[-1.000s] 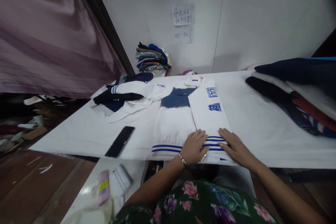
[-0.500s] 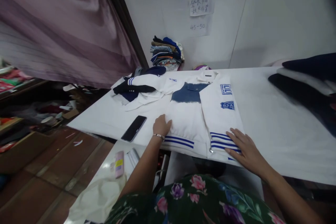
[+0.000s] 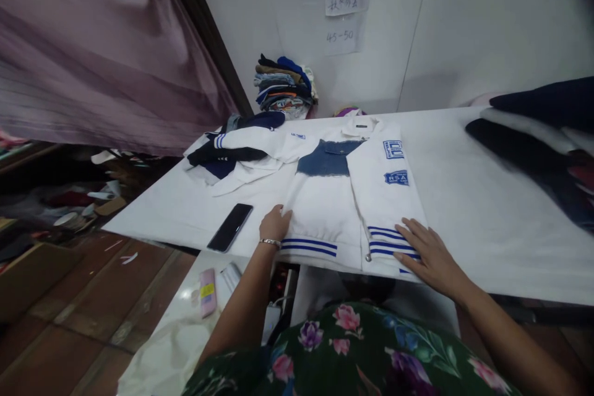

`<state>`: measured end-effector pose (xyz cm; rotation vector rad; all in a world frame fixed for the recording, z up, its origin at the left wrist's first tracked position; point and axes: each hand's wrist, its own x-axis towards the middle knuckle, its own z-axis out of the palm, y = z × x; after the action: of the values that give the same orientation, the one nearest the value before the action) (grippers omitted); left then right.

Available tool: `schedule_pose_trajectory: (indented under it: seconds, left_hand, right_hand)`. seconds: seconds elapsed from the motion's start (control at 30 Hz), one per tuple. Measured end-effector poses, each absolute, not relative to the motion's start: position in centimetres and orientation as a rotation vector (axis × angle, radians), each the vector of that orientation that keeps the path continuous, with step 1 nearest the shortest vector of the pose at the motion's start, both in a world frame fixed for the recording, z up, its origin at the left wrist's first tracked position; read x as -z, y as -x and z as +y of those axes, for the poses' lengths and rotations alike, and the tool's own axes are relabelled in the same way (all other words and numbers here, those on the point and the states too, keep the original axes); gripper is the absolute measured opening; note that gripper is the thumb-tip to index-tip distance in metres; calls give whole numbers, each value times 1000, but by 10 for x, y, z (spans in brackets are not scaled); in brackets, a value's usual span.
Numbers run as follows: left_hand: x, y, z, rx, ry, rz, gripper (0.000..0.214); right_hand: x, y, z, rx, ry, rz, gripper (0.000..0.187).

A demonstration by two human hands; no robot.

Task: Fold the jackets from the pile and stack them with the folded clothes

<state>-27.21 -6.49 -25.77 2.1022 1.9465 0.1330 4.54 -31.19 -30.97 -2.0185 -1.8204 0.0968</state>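
A white jacket (image 3: 320, 204) with a denim-blue chest panel (image 3: 323, 164) and blue-striped hems lies spread on the white table. Its right-hand sleeve (image 3: 378, 198), bearing blue badges, is laid straight down the front; the other sleeve (image 3: 250, 141) stretches out to the left. My left hand (image 3: 275, 224) rests at the jacket's lower left edge, thumb apart from the fingers, whose tips are partly hidden. Flat over the striped cuff (image 3: 387, 242) lies my right hand (image 3: 429, 255), fingers spread and holding nothing.
A phone (image 3: 231, 227) lies left of my left hand. Dark clothes (image 3: 227, 154) lie beneath the outstretched sleeve. Folded clothes (image 3: 284, 88) are stacked by the wall, and more dark garments (image 3: 524, 148) lie at the right. A lower white surface (image 3: 185, 297) holds a pink packet (image 3: 208, 292).
The view has shifted a little, so everything sits slightly further left and mostly higher. Both hands stay at the same places on the jacket.
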Motion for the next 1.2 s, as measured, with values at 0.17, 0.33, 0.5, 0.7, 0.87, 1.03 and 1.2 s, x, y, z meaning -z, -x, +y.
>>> schedule_pose_trajectory:
  seconds: [0.17, 0.33, 0.5, 0.7, 0.87, 1.03, 1.2]
  left_hand:
    - [252, 272, -78, -80, -2172, 1944, 52]
    - [248, 259, -90, -507, -2524, 1726, 38]
    - [256, 230, -114, -763, -2631, 1157, 24]
    - [262, 187, -155, -658, -2566, 658, 30]
    - [261, 162, -168, -445, -2684, 437, 32]
    - [264, 159, -169, -436, -2689, 436, 22]
    - [270, 164, -168, -515, -2622, 470, 18]
  right_hand:
    - [296, -39, -312, -104, 2050, -1815, 60]
    - [289, -33, -311, -145, 1994, -1935, 64]
    - [292, -31, -310, -84, 1969, -1982, 63]
    - [294, -29, -309, -54, 1955, -1962, 59]
    - [286, -25, -307, 26, 1899, -1979, 59]
    - [293, -21, -302, 36, 1872, -2024, 61]
    - [301, -24, -298, -49, 1877, -2065, 61]
